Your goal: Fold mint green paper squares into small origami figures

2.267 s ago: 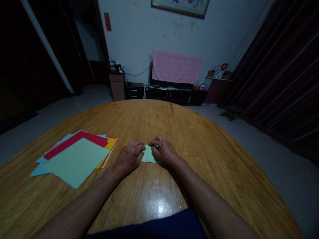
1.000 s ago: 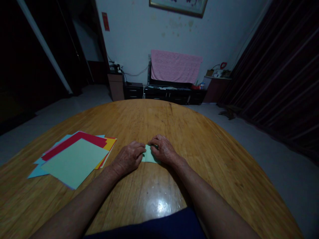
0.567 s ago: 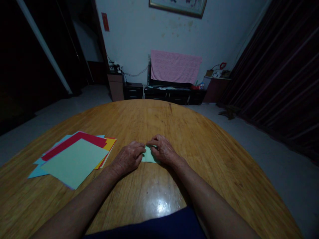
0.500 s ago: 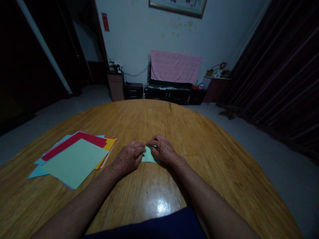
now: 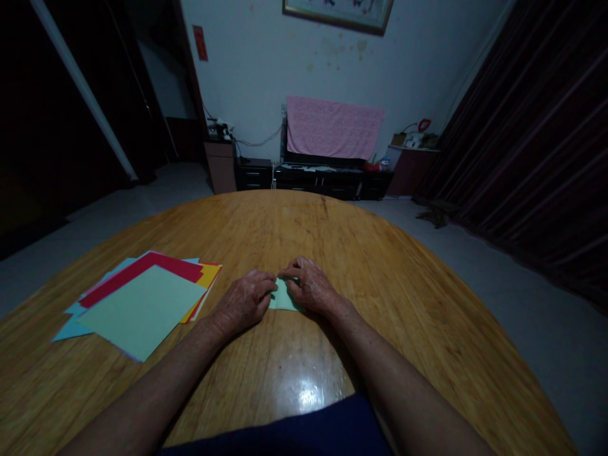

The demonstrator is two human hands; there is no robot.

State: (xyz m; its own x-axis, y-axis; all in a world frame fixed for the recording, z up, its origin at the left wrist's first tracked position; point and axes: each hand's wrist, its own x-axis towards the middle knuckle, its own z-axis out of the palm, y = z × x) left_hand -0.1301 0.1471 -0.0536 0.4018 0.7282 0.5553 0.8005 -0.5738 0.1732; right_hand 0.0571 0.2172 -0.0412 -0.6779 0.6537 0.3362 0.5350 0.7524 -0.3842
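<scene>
A small folded piece of light green paper (image 5: 284,297) lies flat on the wooden table between my two hands. At its left edge my left hand (image 5: 249,294) has its fingers curled and pressed onto the paper. My right hand (image 5: 308,284) covers the paper's right part, its fingers bent and the fingertips pinching near the far edge. Both hands hide much of the sheet, so its full outline cannot be seen.
To the left on the round table (image 5: 403,304) lies a fanned stack of coloured paper, with a light green sheet (image 5: 145,310) on top and a red sheet (image 5: 118,278) under it. Beyond the table stands a low black cabinet (image 5: 332,180) below a pink cloth (image 5: 335,126).
</scene>
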